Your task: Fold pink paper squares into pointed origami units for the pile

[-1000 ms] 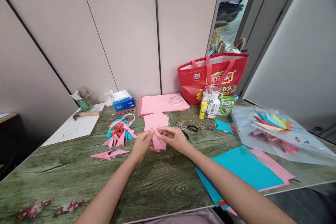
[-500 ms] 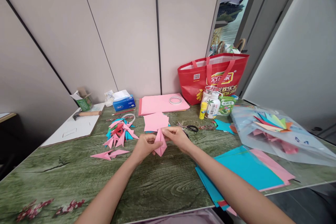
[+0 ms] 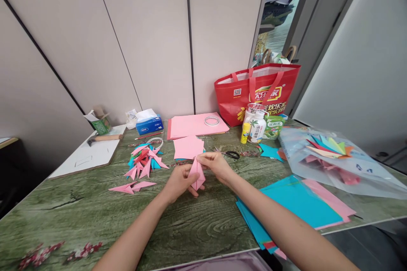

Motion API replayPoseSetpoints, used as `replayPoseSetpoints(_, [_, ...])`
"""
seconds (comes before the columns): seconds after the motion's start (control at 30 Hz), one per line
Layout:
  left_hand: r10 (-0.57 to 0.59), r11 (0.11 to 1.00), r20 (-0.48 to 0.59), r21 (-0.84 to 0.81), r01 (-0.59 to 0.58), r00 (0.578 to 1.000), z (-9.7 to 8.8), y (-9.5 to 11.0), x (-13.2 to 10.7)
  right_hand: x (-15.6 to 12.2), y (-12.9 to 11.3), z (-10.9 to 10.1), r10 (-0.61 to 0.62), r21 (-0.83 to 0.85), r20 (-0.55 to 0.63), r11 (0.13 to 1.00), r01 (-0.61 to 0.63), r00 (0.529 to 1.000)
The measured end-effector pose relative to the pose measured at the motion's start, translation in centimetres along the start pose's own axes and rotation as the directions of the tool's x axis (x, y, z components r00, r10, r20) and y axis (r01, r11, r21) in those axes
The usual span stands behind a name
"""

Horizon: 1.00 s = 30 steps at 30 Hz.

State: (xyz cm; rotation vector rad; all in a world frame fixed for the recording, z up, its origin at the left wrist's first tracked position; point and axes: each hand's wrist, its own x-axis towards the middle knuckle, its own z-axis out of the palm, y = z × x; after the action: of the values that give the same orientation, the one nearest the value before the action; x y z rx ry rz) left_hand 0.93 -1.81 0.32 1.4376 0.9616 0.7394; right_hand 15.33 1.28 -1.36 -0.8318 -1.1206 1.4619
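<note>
The left hand (image 3: 178, 183) and right hand (image 3: 217, 167) are pinching folded pink paper (image 3: 197, 167); right of it, a translucent plastic bag (image 3: 293, 149) is apparently holding pink pieces (image 3: 346, 174).

Red bag (image 3: 249, 97) with QR code (image 3: 237, 92), “欢乐”, green carton (image 3: 274, 128), probably “优酸乳”

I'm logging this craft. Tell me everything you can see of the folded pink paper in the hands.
The folded pink paper looks thin and kite-shaped, tapering toward both ends, with a lengthwise central crease. It is held over the tabletop: the left hand grips its side, the right hand pinches its far end.
</note>
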Motion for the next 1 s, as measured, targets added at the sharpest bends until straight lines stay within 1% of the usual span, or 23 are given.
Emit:
replayPoseSetpoints(0.07, [0.004,1.000,-0.004,0.000,-0.004,1.000,0.00,-0.09,0.01,0.04,0.03,-0.03,0.001,-0.002,-0.001,1.000,-0.001,1.000])
replayPoseSetpoints(0.23, [-0.032,0.999,-0.012,-0.003,0.032,0.999,0.09,-0.30,0.05,0.05,0.03,-0.10,0.003,-0.017,0.034,1.000,-0.003,0.999])
replayPoseSetpoints(0.4, [-0.059,0.998,-0.014,-0.018,0.059,0.998,0.15,-0.41,-0.01,0.07,0.04,0.02,-0.025,-0.051,0.012,0.998,0.025,1.000])
replayPoseSetpoints(0.53, [-0.057,0.997,0.003,-0.051,0.057,0.998,0.17,-0.61,-0.07,0.04,-0.04,0.19,-0.047,-0.088,0.001,0.995,0.047,0.999])
replayPoseSetpoints(0.7, [-0.044,0.999,-0.017,-0.019,0.044,0.999,0.36,-0.72,0.02,0.09,0.14,0.29,-0.068,-0.126,-0.007,0.990,0.067,0.998])
replayPoseSetpoints(0.83, [-0.057,0.998,-0.023,-0.023,0.056,0.998,0.49,-0.68,0.08,0.15,0.35,0.35,-0.091,-0.156,-0.001,0.984,0.090,0.996])
replayPoseSetpoints(1.0, [-0.071,0.996,-0.026,-0.059,0.070,0.997,0.48,-0.79,0.04,0.09,0.38,0.29,-0.081,-0.159,0.026,0.984,0.084,0.996])
